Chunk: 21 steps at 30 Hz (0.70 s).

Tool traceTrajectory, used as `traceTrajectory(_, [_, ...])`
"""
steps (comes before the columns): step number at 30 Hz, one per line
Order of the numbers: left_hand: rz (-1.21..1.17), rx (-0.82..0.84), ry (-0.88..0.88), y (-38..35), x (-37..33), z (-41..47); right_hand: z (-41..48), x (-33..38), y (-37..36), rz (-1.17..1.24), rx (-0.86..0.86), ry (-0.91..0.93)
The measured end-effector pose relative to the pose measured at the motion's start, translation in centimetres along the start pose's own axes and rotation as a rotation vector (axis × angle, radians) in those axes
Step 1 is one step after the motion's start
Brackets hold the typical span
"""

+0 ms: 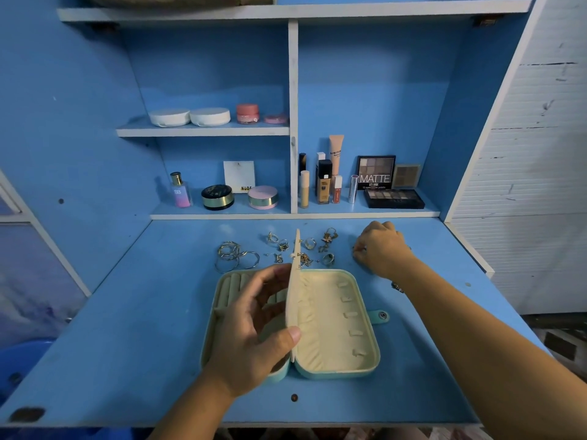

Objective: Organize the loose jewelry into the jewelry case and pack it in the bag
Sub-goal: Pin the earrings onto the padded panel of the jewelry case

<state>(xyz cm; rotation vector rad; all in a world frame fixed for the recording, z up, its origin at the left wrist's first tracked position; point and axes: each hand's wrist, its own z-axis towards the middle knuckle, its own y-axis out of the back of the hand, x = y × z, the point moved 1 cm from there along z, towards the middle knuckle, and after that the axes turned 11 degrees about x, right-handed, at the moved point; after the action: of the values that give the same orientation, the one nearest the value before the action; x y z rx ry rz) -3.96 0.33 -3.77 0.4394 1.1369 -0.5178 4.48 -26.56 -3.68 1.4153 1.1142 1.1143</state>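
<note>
On the blue tabletop (127, 344) we see the mint-green jewelry case (333, 374) lying open. Our left hand (254, 328) has its grip clamped on the cream padded flap (293, 296), which stands upright. Our right hand (381, 249), at 2 o'clock, is curled; we cannot tell its grip. Loose gold rings and hoops (228, 254) lie at the case's 12 o'clock.

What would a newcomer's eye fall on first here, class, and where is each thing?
The open mint jewelry case lies central on the desk, the left hand holding its cream divider flap upright. Behind it loose gold jewelry lies scattered, with the right hand reaching down at its right end.
</note>
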Motion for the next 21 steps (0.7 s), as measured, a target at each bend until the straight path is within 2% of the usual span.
traceTrajectory(6, [-0.013, 0.009, -0.010, 0.0, 0.0, 0.0, 0.8, 0.3, -0.6, -0.101, -0.013, -0.005])
traceTrajectory(9, [-0.023, 0.012, -0.011, -0.1, 0.0, 0.0, 0.3, 0.3, -0.7, -0.028, -0.071, -0.013])
traceTrajectory(11, [-0.030, 0.015, -0.015, -0.1, 0.0, 0.1, -1.1, 0.7, -0.2, 0.194, -0.228, 0.010])
traceTrajectory(13, [-0.033, 0.021, -0.019, -0.1, 0.1, 0.1, -3.8, 2.0, 0.5, 0.552, -0.355, 0.060])
traceTrajectory(14, [-0.034, 0.023, -0.018, -0.1, 0.1, 0.1, -5.4, 3.0, 0.8, 0.744, -0.362, 0.091])
traceTrajectory(17, [-0.034, 0.024, -0.014, -0.1, 0.2, 0.0, -10.3, 6.8, 0.6, 1.280, -0.239, 0.237])
traceTrajectory(19, [-0.023, 0.037, -0.018, -0.2, 0.1, 0.1, -12.0, 8.7, -0.3, 1.466, -0.225, 0.352])
traceTrajectory(21, [-0.004, 0.048, -0.023, -0.1, -0.1, 0.1, -12.6, 9.8, -1.2, 1.540, -0.206, 0.407])
